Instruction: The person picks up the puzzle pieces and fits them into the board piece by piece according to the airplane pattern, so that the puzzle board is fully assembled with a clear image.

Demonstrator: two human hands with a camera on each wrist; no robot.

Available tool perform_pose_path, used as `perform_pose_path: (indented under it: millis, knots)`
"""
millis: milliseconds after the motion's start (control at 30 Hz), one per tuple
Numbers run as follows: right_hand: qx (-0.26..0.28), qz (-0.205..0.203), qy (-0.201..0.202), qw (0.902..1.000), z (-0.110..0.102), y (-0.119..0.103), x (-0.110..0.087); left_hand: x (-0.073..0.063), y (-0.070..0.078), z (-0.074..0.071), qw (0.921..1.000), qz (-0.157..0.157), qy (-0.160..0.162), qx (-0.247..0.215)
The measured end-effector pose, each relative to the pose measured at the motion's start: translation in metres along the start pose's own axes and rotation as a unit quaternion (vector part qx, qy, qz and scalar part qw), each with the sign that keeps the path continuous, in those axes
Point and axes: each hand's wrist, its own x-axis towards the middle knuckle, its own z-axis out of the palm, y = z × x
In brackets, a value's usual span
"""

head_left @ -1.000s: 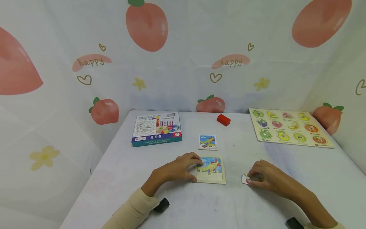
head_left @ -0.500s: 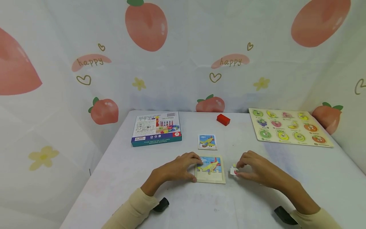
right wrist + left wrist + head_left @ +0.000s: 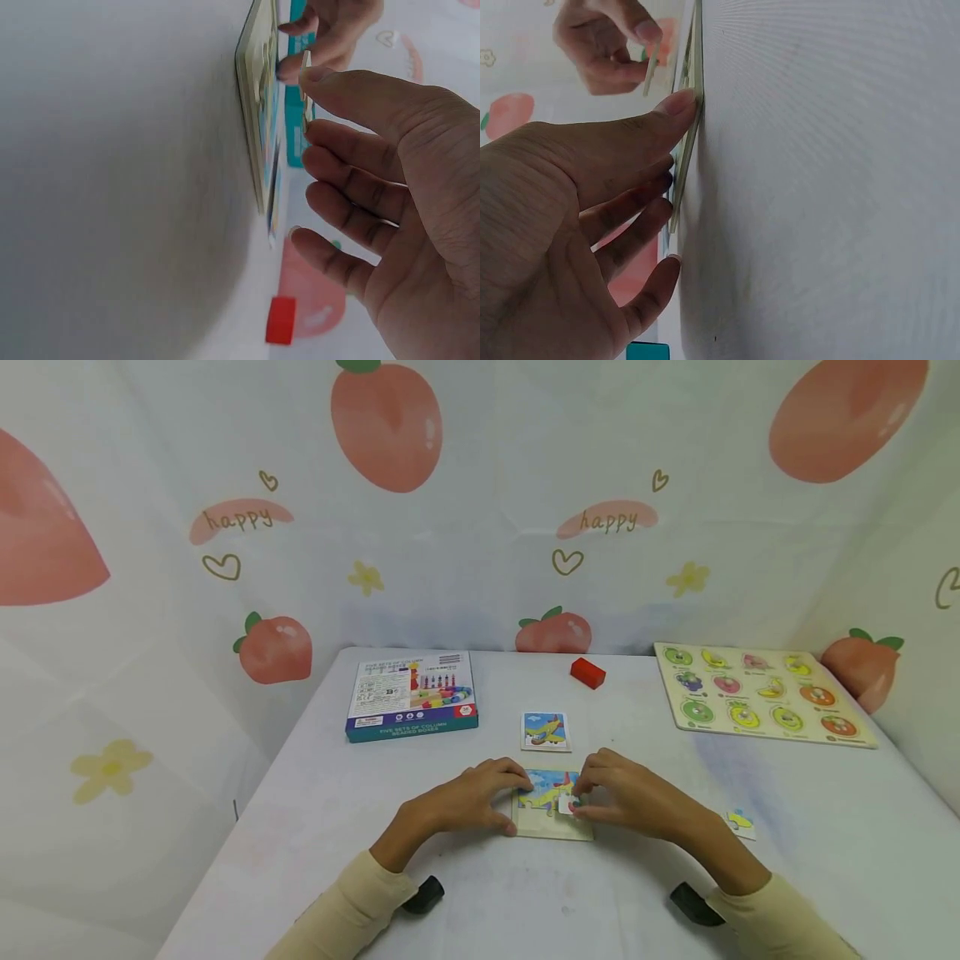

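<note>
A white cloth-covered surface [image 3: 517, 902] stretches in front of me, backed by a pale hanging [image 3: 480, 539] printed with peaches, yellow flowers and "happy". At the surface's far left sits a flat teal-edged box [image 3: 412, 697]; a red block [image 3: 588, 673] lies upper centre-right, and a fruit board [image 3: 723, 702] at the right.

In the centre is a thin, light wooden tray [image 3: 553, 827], its upper part filled with a yellow airplane on blue sky, its lower part bare. My left hand [image 3: 476, 796] rests loosely on its left side. My right hand [image 3: 630, 797] pinches a small white puzzle piece [image 3: 566, 804] with a red patch, tilted just above the tray's right side. A picture card [image 3: 546, 732] lies just behind; another piece [image 3: 741, 823] lies right of centre.
</note>
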Motion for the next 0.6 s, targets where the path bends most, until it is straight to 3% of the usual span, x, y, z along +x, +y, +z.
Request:
perform_pose_path:
  millis: [233, 500, 600]
  knots:
    - [0.004, -0.012, -0.012, 0.9998, 0.007, -0.012, 0.018, 0.001, -0.001, 0.000, 1.0000, 0.001, 0.002, -0.001]
    - [0.008, -0.056, -0.016, 0.9983, 0.012, -0.018, 0.030, 0.001, -0.003, 0.001, 0.9999, 0.000, 0.002, -0.015]
    - [0.002, -0.045, -0.026, 0.9987, 0.015, -0.021, 0.033, 0.001, -0.004, 0.002, 0.9997, -0.001, 0.003, -0.023]
